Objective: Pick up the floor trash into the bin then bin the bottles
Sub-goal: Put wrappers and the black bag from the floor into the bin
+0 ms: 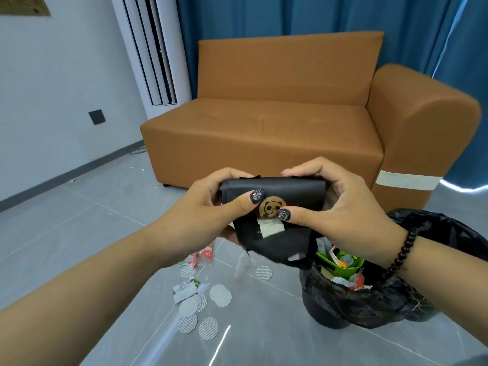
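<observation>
Round white foil seals and torn wrappers [195,294] are left scattered on the grey tile floor. A black roll of bin bags [274,192] is gripped by the left hand [211,207] and the right hand [340,207], thumbs pinching its panda sticker, probably to unroll it, above the black-lined bin [369,299], already part-filled.

1. Your left hand [211,204] reaches in from lower left, forearm bare, fingers curled, thumb pressed forward.
2. Your right hand [340,204] mirrors it, fingers curled, thumb pressing, a beaded bracelet on its wrist.
</observation>
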